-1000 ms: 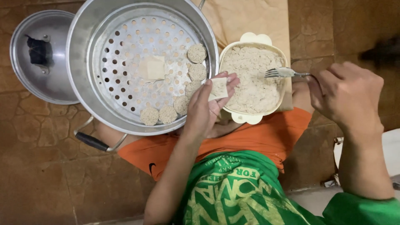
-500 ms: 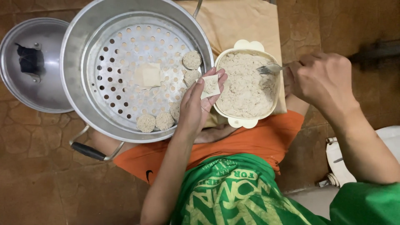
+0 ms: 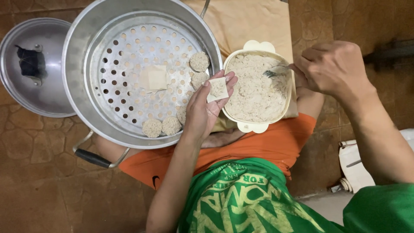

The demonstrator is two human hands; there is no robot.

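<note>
My left hand (image 3: 206,108) lies palm up over the steamer's right rim, and a small square dumpling wrapper (image 3: 217,89) with a dab of filling rests on its fingers. My right hand (image 3: 332,69) grips a fork (image 3: 276,71) whose tines dip into the pale minced filling in a cream bowl (image 3: 257,127). The big metal steamer pot (image 3: 77,64) holds a perforated tray (image 3: 129,51) with several filled round dumplings (image 3: 199,61) along its right and lower edge. A stack of square wrappers (image 3: 153,78) sits at the tray's middle.
The pot's metal lid (image 3: 34,69) lies upside down on the brown tiled floor at left. A black pot handle (image 3: 92,158) sticks out at lower left. My orange shorts and green shirt fill the bottom. A white object (image 3: 358,164) stands at lower right.
My right hand swung the fork from the bowl's right rim down into the filling. My left hand stayed with the wrapper beside the bowl. The camera shifted slightly.
</note>
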